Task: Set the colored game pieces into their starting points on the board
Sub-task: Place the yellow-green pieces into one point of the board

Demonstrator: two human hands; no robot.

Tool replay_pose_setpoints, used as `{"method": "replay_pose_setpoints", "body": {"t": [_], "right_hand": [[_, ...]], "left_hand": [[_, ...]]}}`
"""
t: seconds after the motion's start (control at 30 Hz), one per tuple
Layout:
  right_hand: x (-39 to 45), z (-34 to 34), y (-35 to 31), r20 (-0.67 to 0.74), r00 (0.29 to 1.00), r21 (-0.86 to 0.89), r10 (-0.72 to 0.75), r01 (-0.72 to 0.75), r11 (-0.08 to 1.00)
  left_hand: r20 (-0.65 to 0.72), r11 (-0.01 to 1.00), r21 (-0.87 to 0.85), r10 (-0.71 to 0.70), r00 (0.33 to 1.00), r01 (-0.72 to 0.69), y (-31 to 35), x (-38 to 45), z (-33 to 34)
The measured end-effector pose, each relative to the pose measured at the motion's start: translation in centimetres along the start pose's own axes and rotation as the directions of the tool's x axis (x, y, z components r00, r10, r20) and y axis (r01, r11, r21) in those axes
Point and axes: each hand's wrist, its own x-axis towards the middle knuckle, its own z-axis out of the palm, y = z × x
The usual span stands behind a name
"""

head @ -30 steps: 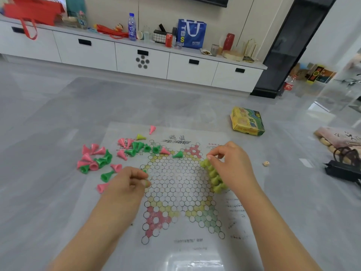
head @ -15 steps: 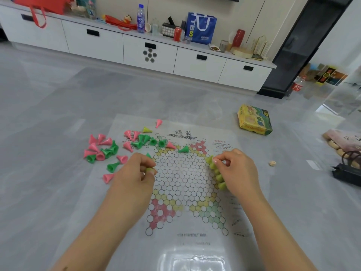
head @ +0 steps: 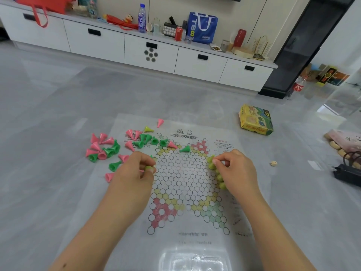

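Observation:
A paper checkers board (head: 181,178) printed with circles lies on the grey floor. My left hand (head: 134,171) rests at its left edge, fingers closed on a yellow-green piece (head: 149,169). My right hand (head: 237,171) is at the board's right point, pinching one yellow-green piece (head: 211,159) at the top of a row of yellow-green pieces (head: 220,179) that my palm partly hides. Pink and green cone pieces (head: 103,149) lie scattered left of the board, and more (head: 144,139) lie on its upper left corner. One green piece (head: 185,149) lies on its side near the top.
A yellow game box (head: 256,120) sits on the floor beyond the board's right side. A small beige bead (head: 273,163) lies to the right. A black adapter with cable (head: 346,173) and slippers (head: 343,143) are at the far right. A white cabinet (head: 152,51) runs along the back.
The view has shifted so the board sits lower and closer. My left hand moved up along the board's left edge. My right hand stays at the yellow-green row.

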Motion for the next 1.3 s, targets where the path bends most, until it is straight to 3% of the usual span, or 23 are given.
{"method": "replay_pose_setpoints", "body": {"t": [0.43, 0.67, 0.77, 0.87, 0.97, 1.17, 1.3], "right_hand": [[-0.3, -0.7, -0.8, 0.007, 0.998, -0.165, -0.069, 0.069, 0.984], [-1.2, -1.8, -1.9, -0.030, 0.994, -0.012, -0.108, 0.108, 0.994], [-2.6, -1.9, -4.2, -0.014, 0.968, 0.069, -0.250, 0.250, 0.966], [-4.5, -1.4, -7.1, 0.165, 0.875, 0.145, -0.454, 0.434, 0.889], [-5.4, -0.2, -8.2, 0.234, 0.773, 0.165, -0.590, 0.567, 0.807], [-5.9, 1.3, -8.6, 0.200, 0.758, 0.117, -0.620, 0.610, 0.784], [-5.8, 0.6, -8.5, 0.250, 0.795, 0.252, -0.552, 0.497, 0.830]], "left_hand": [[-0.009, 1.000, 0.015, -0.018, 1.000, 0.018, 0.2, -0.1, -0.4], [0.081, 0.996, -0.068, -0.060, 0.995, 0.066, 0.6, -0.1, -0.6], [0.192, 0.967, -0.202, -0.117, 0.974, 0.156, 0.8, -0.4, -0.9], [0.250, 0.911, -0.336, -0.160, 0.955, 0.240, 0.8, -0.4, -1.0], [0.246, 0.880, -0.395, -0.176, 0.953, 0.265, 0.4, -0.1, -0.7], [0.209, 0.920, -0.299, -0.198, 0.958, 0.255, 0.5, 0.0, -0.5], [0.216, 0.919, -0.306, -0.187, 0.958, 0.248, 0.8, 0.0, -0.7]]}}
